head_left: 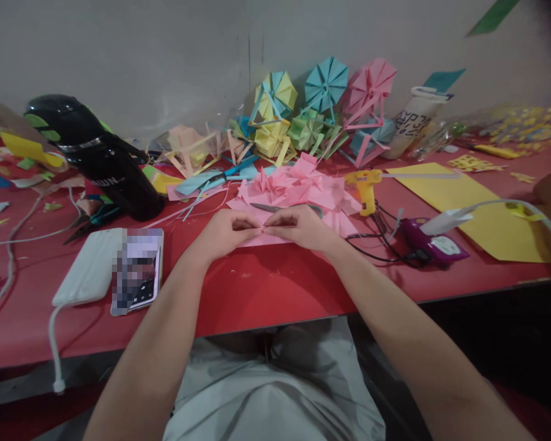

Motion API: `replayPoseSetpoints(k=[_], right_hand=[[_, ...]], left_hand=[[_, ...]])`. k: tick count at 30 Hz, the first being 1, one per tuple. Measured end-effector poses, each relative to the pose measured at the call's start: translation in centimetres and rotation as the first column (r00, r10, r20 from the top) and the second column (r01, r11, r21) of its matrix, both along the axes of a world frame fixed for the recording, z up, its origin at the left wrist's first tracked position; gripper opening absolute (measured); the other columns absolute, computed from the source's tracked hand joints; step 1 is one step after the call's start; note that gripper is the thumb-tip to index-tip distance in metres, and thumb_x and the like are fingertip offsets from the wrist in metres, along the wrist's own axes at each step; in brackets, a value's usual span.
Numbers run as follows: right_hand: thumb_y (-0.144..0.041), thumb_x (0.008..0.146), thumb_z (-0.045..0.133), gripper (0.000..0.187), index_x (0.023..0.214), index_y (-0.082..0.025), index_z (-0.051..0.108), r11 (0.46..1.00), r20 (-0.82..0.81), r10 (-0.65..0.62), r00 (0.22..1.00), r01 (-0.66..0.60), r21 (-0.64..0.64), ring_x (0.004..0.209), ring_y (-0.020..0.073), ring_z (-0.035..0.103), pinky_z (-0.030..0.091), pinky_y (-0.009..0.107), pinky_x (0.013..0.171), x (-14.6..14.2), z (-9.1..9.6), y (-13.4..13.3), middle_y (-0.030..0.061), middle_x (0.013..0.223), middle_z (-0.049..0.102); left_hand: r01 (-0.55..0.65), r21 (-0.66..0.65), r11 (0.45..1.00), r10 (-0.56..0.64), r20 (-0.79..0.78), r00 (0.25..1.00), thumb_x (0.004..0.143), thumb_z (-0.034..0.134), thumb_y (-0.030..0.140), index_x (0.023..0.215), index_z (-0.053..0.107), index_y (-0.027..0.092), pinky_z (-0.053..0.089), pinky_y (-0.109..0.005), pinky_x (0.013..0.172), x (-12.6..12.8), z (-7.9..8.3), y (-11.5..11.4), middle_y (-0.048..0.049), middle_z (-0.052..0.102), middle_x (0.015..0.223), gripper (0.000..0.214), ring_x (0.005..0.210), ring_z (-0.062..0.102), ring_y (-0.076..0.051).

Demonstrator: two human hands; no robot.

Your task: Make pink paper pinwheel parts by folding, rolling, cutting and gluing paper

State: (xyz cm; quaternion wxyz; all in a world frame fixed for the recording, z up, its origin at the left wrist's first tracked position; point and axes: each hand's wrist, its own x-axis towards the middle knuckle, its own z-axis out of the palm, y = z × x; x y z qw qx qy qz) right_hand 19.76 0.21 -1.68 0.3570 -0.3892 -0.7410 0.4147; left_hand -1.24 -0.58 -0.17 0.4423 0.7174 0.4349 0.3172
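Note:
My left hand [227, 234] and my right hand [299, 226] meet fingertip to fingertip over a pink paper sheet [266, 240] on the red table [275, 288]. Both pinch a fold of that sheet between thumb and fingers. Just behind them lies a heap of folded pink paper pieces [298, 187], with a pair of scissors [269, 208] resting on the heap.
A yellow glue gun [365, 187] and a purple device [429, 242] with black cables sit to the right, beside a yellow sheet [477, 211]. Left are a phone [136, 269], a white power bank [89, 266] and a black bottle [96, 156]. Paper pinwheels [326, 92] line the wall.

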Motion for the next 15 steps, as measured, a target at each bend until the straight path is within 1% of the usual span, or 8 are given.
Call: replayPoseSetpoints(k=[3, 5, 8, 10, 12, 15], right_hand=[[-0.035, 0.08, 0.071, 0.019, 0.084, -0.016, 0.076, 0.999, 0.023, -0.005, 1.0, 0.004, 0.037, 0.075, 0.0161, 0.066, 0.05, 0.028, 0.069, 0.07, 0.01, 0.01, 0.0057, 0.083, 0.076], [-0.035, 0.082, 0.069, 0.019, 0.083, -0.017, 0.076, 0.997, 0.054, 0.002, 0.999, -0.006, 0.071, 0.074, 0.0156, 0.065, 0.05, 0.028, 0.07, 0.14, -0.02, 0.09, 0.0052, 0.083, 0.076], [-0.037, 0.084, 0.066, 0.022, 0.083, -0.016, 0.076, 0.996, 0.08, 0.012, 0.997, -0.019, 0.092, 0.072, 0.0146, 0.063, 0.048, 0.027, 0.068, 0.23, -0.11, 0.23, 0.0045, 0.08, 0.075], [-0.039, 0.082, 0.069, 0.025, 0.082, -0.016, 0.076, 0.996, 0.074, 0.023, 0.997, -0.029, 0.082, 0.072, 0.0147, 0.062, 0.048, 0.027, 0.067, 0.27, -0.17, 0.27, 0.0043, 0.079, 0.074], [-0.041, 0.08, 0.072, 0.026, 0.081, -0.015, 0.075, 0.997, 0.07, 0.029, 0.997, -0.034, 0.073, 0.072, 0.0148, 0.062, 0.047, 0.026, 0.067, 0.31, -0.17, 0.26, 0.0044, 0.078, 0.073], [-0.039, 0.082, 0.069, 0.025, 0.079, -0.015, 0.074, 0.996, 0.084, 0.032, 0.996, -0.038, 0.08, 0.07, 0.0137, 0.06, 0.045, 0.026, 0.065, 0.36, -0.06, 0.16, 0.0042, 0.077, 0.072]], left_hand=[[0.027, 0.07, 0.997, -0.023, -0.062, 0.998, 0.078, 0.071, 0.034, 0.084, 0.076, 0.016, 0.053, -0.029, 0.079, -0.07, -0.08, 0.06, -0.0049, 0.076, 0.084, 0.019, 0.081, 0.068, -0.019], [0.038, 0.109, 0.993, -0.024, -0.123, 0.992, 0.083, 0.066, 0.036, 0.087, 0.076, 0.017, 0.05, -0.028, 0.077, -0.18, -0.18, 0.11, -0.0038, 0.075, 0.084, 0.022, 0.081, 0.066, -0.018], [0.051, 0.132, 0.99, -0.022, -0.212, 0.977, 0.088, 0.06, 0.039, 0.086, 0.074, 0.016, 0.046, -0.025, 0.068, -0.4, -0.28, 0.15, -0.0016, 0.07, 0.079, 0.027, 0.074, 0.061, -0.016], [0.062, 0.139, 0.988, -0.025, -0.252, 0.967, 0.09, 0.057, 0.041, 0.083, 0.073, 0.016, 0.042, -0.024, 0.062, -0.51, -0.23, 0.14, -0.0006, 0.066, 0.073, 0.031, 0.069, 0.057, -0.015], [0.076, 0.132, 0.988, -0.039, -0.265, 0.964, 0.09, 0.056, 0.042, 0.081, 0.072, 0.015, 0.041, -0.024, 0.061, -0.57, -0.1, 0.08, -0.0005, 0.065, 0.071, 0.032, 0.068, 0.056, -0.014], [0.106, 0.079, 0.991, -0.086, -0.215, 0.973, 0.088, 0.061, 0.043, 0.086, 0.074, 0.016, 0.044, -0.024, 0.065, -0.54, 0.1, -0.03, -0.0014, 0.07, 0.078, 0.03, 0.072, 0.06, -0.015]])
